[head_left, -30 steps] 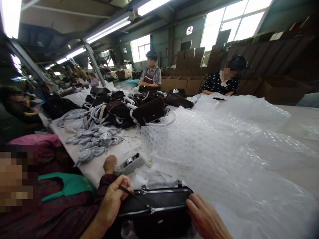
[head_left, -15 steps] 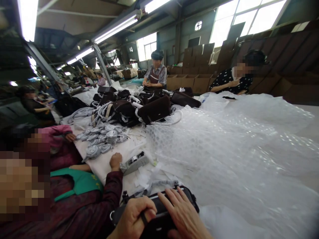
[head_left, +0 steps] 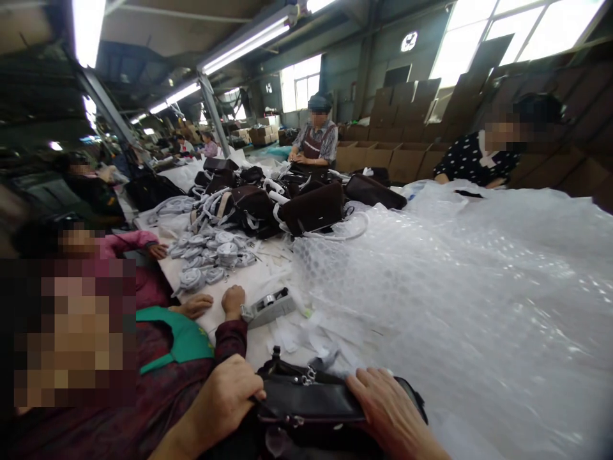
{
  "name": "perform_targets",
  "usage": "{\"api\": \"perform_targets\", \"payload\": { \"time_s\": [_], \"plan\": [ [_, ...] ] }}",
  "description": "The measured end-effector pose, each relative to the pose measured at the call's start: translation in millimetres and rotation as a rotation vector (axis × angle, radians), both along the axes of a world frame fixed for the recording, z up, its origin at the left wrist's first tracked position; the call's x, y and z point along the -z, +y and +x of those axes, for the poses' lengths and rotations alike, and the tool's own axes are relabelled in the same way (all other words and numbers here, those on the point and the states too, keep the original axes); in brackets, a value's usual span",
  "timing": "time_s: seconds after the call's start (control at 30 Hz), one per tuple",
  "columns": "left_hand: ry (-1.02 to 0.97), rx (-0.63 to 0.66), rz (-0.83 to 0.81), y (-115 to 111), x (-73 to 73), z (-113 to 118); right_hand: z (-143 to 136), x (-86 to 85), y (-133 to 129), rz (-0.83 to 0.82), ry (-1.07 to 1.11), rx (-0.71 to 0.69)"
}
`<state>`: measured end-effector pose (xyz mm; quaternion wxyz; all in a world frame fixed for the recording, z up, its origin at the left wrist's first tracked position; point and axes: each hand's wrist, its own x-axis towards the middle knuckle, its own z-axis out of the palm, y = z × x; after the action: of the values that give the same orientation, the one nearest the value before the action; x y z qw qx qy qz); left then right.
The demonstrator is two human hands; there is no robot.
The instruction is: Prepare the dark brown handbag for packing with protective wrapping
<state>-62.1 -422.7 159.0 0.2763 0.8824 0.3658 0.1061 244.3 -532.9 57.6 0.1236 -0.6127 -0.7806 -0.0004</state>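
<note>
Head view, from largest to smallest. The counter (head_left: 230, 300) runs away from the camera, and most of its right side lies under a heaped sheet of bubble wrap (head_left: 454, 287), spread loose across the surface and rising in folds toward the far edge. Behind it, flat and folded cardboard boxes (head_left: 407, 102) lean in ranks against the far wall below the windows.

Further up the counter, a pile of dark brown bags (head_left: 287, 201) with pale wrapped straps lies in a tumbled group, within reach of the people seated and standing around it. In front of that pile sits a cluster of grey coiled straps (head_left: 211, 255), gathered together rather than scattered.

Near the bottom edge, the black handbag (head_left: 311, 402) lies on its side, held between both hands at the near end of the counter. The left hand (head_left: 225, 399) is clamped on its left end, thumb over the top edge; the right hand (head_left: 385, 409) lies spread on its right part, fingers pressing it down, which steadies the bag from both ends.

Just beyond it, a grey tape dispenser (head_left: 268, 306) rests beside a co-worker's fist (head_left: 234, 300), close at hand, with white paper scraps (head_left: 301, 332) strewn around it.

No brand, label or writing can be read anywhere.
</note>
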Motion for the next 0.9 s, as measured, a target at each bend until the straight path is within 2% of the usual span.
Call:
{"api": "perform_targets", "payload": {
  "time_s": [0.03,0.13,0.2,0.27,0.33,0.4,0.5,0.6,0.67,0.73,0.83,0.9],
  "plan": [
    [0.067,-0.015,-0.008,-1.4,-4.5,0.8,-1.2,1.1,-1.7,0.032,-0.034,0.011],
    [0.295,-0.063,-0.334,-7.9,-25.7,10.7,-3.5,3.7,-6.9,0.128,-0.134,0.036],
    [0.358,-0.076,-0.446,-11.6,-35.8,23.0,-3.6,3.7,-10.9,0.182,-0.170,0.034],
    [0.334,-0.128,-0.352,-13.3,-35.3,38.4,-2.5,1.8,-15.1,0.213,-0.152,0.026],
    [0.328,-0.185,-0.209,-13.4,-25.4,54.1,-0.8,-1.9,-19.4,0.229,-0.107,-0.005],
    [0.370,-0.174,-0.114,-13.0,-12.7,67.1,0.4,-6.7,-23.3,0.253,-0.059,-0.040],
    [0.393,-0.049,-0.005,-15.1,-1.1,78.9,-0.1,-13.4,-27.4,0.282,0.029,-0.080],
    [0.422,0.090,0.026,-21.8,-1.7,81.5,-1.8,-15.2,-29.0,0.232,0.129,-0.031],
    [0.459,0.105,0.003,-26.1,-4.7,77.6,-1.3,-11.9,-29.8,0.180,0.180,0.012],
    [0.406,0.032,-0.003,-27.2,-6.2,68.3,1.0,-5.4,-31.4,0.153,0.216,0.046],
    [0.197,-0.234,0.040,-21.6,-3.4,46.5,5.0,5.9,-34.7,0.168,0.245,0.069],
    [0.210,-0.379,-0.015,-17.5,0.3,32.5,6.1,10.9,-36.3,0.200,0.252,0.058]
  ]
}}
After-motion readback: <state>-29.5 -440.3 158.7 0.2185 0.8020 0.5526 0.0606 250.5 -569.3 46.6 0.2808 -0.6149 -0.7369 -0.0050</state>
